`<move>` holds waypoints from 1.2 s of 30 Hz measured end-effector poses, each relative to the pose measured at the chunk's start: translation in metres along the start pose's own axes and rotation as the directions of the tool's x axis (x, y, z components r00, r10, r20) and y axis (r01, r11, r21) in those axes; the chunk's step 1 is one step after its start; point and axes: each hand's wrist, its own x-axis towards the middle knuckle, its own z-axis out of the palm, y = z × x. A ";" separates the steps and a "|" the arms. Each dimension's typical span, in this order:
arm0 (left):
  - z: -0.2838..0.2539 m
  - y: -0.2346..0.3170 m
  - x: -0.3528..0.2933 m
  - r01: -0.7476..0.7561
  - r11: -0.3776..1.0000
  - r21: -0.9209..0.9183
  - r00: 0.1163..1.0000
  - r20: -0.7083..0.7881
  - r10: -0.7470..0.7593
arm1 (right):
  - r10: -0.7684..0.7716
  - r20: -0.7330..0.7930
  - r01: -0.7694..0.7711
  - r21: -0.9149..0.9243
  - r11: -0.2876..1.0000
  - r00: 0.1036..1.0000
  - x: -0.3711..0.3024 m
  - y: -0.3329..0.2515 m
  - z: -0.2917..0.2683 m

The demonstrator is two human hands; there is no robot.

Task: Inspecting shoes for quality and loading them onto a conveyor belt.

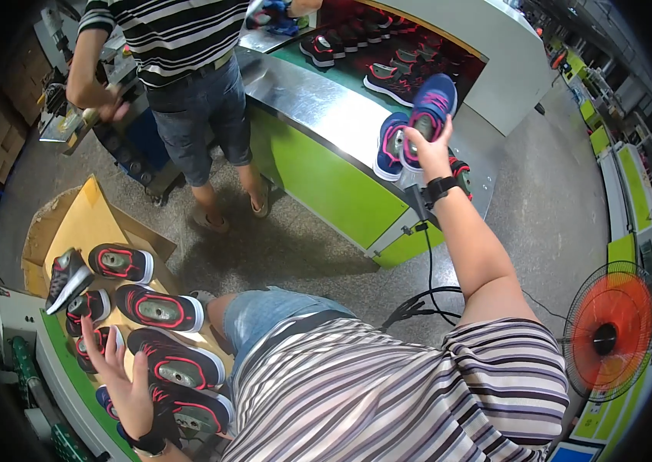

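My right hand grips a blue sneaker with pink laces by its side, thumb near the opening. A second blue sneaker is just left of it, at the end of the metal-topped bench. On the lower left, my left hand has its fingers spread and holds nothing. It hovers over several black sneakers with red-trimmed openings, set on cardboard. Silvery-grey shapes show inside their openings. One grey-black sneaker with a white sole leans at the far left of this group.
More black-and-red shoes stand on the bench's green belt. A co-worker in a striped shirt stands at the bench's left. An orange fan is at right; black cables lie on the floor. A cardboard box is left.
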 end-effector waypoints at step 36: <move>-0.093 -0.090 0.017 0.208 0.680 -0.703 0.691 -0.386 -0.611 | 0.321 0.871 0.213 -0.257 0.943 -0.371 -0.395 -0.221 0.739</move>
